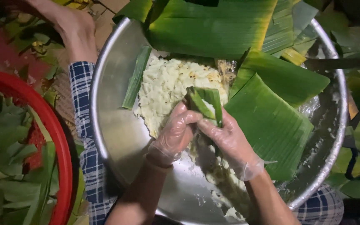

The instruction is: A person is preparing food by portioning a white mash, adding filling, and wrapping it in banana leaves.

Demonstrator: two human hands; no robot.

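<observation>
One folded leaf parcel [206, 104] is pinched by the gloved fingers of the left hand [175, 135] and right hand [229, 141]. Lumpy white rice [167, 85] is heaped just beyond the fingertips in one round steel basin [105, 125]. Two flat ribbed leaves [271, 112] are lain right of them.

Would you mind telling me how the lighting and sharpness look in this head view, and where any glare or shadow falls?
Head view: light is strongest at the centre, on the white filling and the leaf parcel; soft glare streaks the metal bowl and the banana leaves; both gloved hands, left and right, cast shadow toward the viewer; corners fall dark, and the red basket looks slightly soft.
</observation>
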